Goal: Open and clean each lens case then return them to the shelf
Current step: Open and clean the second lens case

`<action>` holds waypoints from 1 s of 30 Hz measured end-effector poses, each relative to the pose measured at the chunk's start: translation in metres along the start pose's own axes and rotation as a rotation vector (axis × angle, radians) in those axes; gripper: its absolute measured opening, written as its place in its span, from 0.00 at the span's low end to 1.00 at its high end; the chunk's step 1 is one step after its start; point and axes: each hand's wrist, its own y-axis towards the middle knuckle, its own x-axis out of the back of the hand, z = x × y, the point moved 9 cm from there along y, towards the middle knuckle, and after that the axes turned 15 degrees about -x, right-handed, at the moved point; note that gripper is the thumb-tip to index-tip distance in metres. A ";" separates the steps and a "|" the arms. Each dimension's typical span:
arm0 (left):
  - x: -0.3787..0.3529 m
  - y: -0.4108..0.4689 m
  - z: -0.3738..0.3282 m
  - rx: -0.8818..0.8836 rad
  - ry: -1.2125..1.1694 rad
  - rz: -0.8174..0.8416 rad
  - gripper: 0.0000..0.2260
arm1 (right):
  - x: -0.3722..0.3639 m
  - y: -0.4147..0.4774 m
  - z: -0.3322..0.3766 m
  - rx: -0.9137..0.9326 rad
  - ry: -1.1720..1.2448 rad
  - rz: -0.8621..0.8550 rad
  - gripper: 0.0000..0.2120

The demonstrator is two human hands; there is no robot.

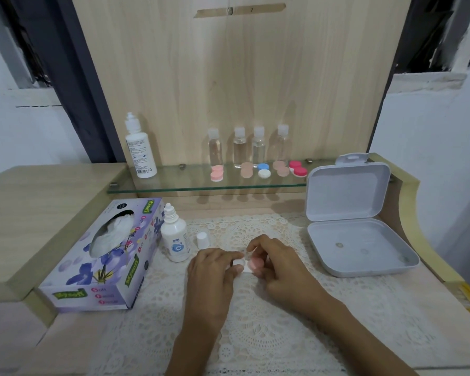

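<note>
1. While both hands are meeting over the lace mat point(255, 335) in the middle of the counter point(432, 321), they are clamping one lens case point(248, 264) between them.
2. This lens case is lying with its long axis running left to right across the view, its white cap pointing toward the left hand point(215, 267) and its pink cap pointing toward the right hand point(280, 264).
3. The left hand is curling its fingers round the white end, while the right hand is pinching the pink cap between thumb and fingers; whether either cap is loosening cannot be told.
4. Five more cases are sitting in a row on the glass shelf point(174, 187) at the back: a pink case point(216, 173), a beige case point(246, 170), a blue-and-white case point(263, 170), a second beige case point(281, 168) and a red case point(298, 168), each lying with its long axis running roughly front to back.
5. A small solution bottle point(175, 237) is standing upright just left of the hands, its loose white cap point(202, 240) standing beside it.
6. A tissue box point(106, 256) is lying at the left, and an open grey box point(347, 213) is sitting at the right with its lid standing up.
</note>
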 end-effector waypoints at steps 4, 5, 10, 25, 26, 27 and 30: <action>0.001 -0.001 0.001 0.005 -0.009 -0.005 0.09 | 0.001 -0.001 0.004 0.026 -0.012 -0.033 0.15; 0.001 -0.002 0.002 0.005 -0.006 -0.005 0.09 | 0.001 -0.001 0.004 0.024 -0.025 -0.043 0.16; 0.003 -0.002 0.001 0.002 0.039 0.012 0.09 | 0.006 0.003 -0.004 -0.030 -0.042 -0.087 0.19; 0.002 -0.002 0.002 0.006 0.048 0.015 0.09 | 0.011 0.001 0.000 -0.012 -0.112 -0.129 0.19; 0.002 -0.002 0.001 0.010 0.043 0.014 0.09 | 0.010 0.002 0.000 -0.020 -0.118 -0.122 0.18; 0.002 -0.002 0.001 0.012 0.038 0.012 0.09 | 0.010 0.002 0.000 -0.022 -0.123 -0.116 0.16; 0.003 -0.003 0.002 0.017 0.025 0.004 0.09 | 0.009 0.000 0.003 -0.004 -0.114 -0.110 0.15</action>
